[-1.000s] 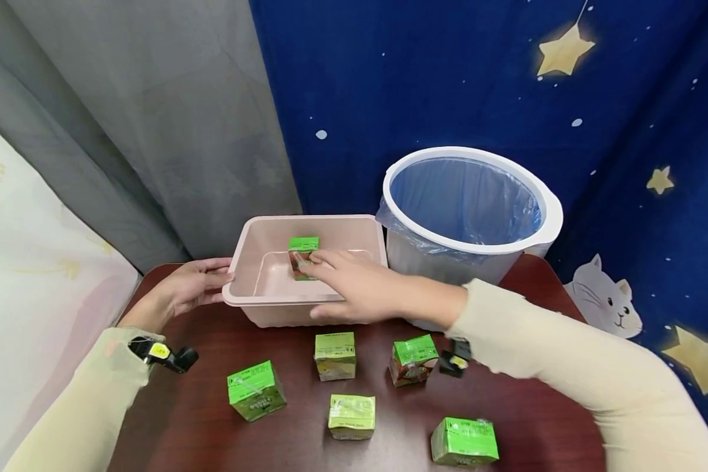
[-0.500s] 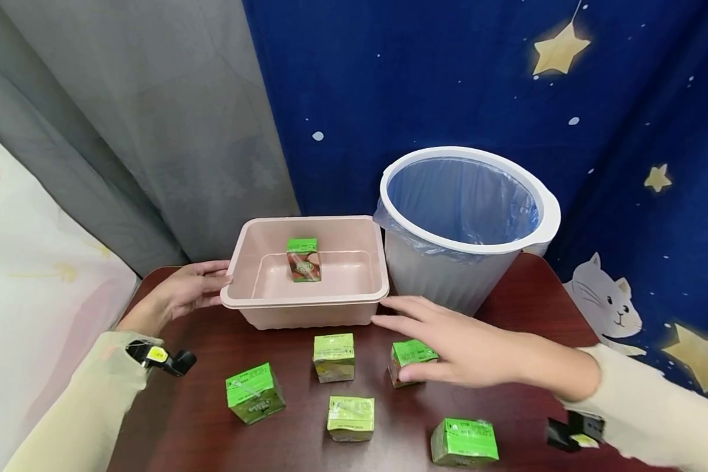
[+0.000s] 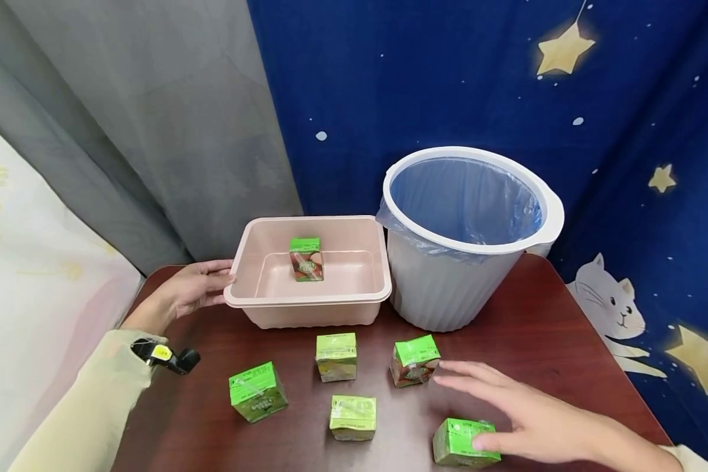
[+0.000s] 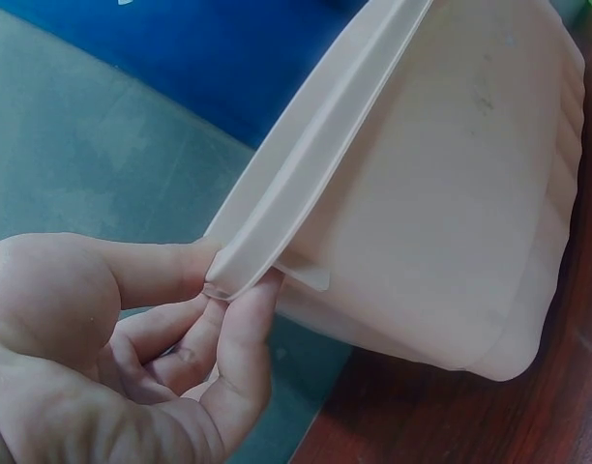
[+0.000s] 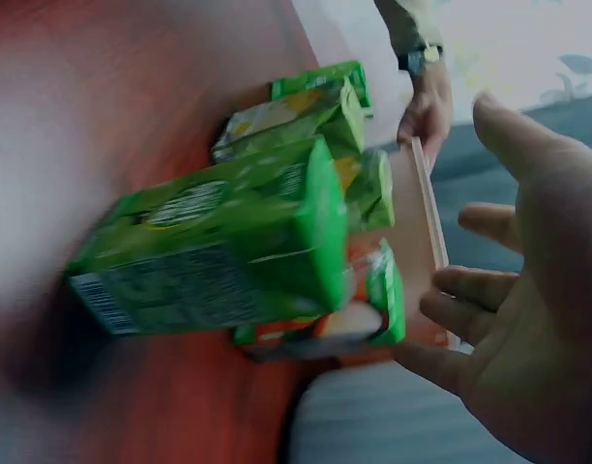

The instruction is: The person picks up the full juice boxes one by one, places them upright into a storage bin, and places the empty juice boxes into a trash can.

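Note:
My left hand pinches the left rim of a pale pink plastic bin; the left wrist view has the thumb and a finger on either side of that rim. Inside the bin, a juice box with a red-brown front leans back. My right hand spreads its fingers and holds nothing, over the green-topped juice box at the front right. That same juice box looms large and blurred in the right wrist view. Beyond its fingertips stands a red-fronted juice box.
Behind the red-fronted box a ribbed white bucket, lined with a clear bag, stands beside the bin. Farther left on the dark red table are a green juice box and two yellow-green ones, one behind the other. Curtains hang behind.
My right hand has left the juice box in the bin and moved right and toward me, to the front right box. My left hand keeps its hold on the rim.

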The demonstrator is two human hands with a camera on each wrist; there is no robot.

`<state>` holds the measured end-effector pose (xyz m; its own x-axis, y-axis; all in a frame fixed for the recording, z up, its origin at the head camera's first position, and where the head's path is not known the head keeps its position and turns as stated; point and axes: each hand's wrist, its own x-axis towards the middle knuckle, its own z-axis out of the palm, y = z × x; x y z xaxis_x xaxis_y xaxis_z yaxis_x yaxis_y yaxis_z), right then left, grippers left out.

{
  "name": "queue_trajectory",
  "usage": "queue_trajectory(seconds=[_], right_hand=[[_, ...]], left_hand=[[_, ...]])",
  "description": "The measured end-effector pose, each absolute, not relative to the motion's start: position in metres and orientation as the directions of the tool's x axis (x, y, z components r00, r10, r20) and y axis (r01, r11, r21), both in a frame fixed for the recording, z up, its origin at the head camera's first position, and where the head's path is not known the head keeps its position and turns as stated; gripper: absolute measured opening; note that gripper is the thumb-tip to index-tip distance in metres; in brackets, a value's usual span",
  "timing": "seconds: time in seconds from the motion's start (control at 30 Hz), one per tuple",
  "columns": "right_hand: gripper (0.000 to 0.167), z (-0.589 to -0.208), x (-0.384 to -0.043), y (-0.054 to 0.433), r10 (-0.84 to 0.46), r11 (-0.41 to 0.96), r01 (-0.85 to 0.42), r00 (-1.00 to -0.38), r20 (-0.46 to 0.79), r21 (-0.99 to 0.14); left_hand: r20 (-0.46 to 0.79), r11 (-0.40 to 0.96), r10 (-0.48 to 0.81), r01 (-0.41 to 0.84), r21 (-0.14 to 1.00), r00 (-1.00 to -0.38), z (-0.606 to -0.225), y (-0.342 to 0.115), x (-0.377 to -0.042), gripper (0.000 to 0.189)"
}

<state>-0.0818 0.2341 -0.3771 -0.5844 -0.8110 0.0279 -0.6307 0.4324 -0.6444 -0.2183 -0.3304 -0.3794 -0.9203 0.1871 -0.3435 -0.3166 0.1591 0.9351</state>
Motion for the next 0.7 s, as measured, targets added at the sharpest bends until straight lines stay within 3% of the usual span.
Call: queue_trajectory(seconds=[0.2,0.3,0.57,0.7], right_hand=[[0.074,-0.396,-0.069,0.249,-0.755,0.48,-0.293,-0.619,-0.219,-0.827],[0.073,-0.408,-0.065,0.253,-0.744,0.449,-0.17,-0.615,-0.262,-0.877],[0.078,-0.444,-0.06,0.247,-0.699,0.429,-0.145,-0.679,-0.226,-0.891],[0.078,-0.459,-0.059,0.241,-0.701,0.396,-0.282,-0.708,-0.089,-0.874]], left_hand=[[-0.34,0.158,0.19,-0.313,0.937,-0.921,-0.38,-0.332,-0.218,0.071],[-0.339,0.152,0.189,-0.314,0.937,-0.921,-0.38,-0.332,-0.218,0.071],[-0.342,0.153,0.188,-0.317,0.936,-0.921,-0.38,-0.331,-0.218,0.07],[-0.339,0.159,0.187,-0.312,0.937,-0.922,-0.381,-0.331,-0.219,0.069]])
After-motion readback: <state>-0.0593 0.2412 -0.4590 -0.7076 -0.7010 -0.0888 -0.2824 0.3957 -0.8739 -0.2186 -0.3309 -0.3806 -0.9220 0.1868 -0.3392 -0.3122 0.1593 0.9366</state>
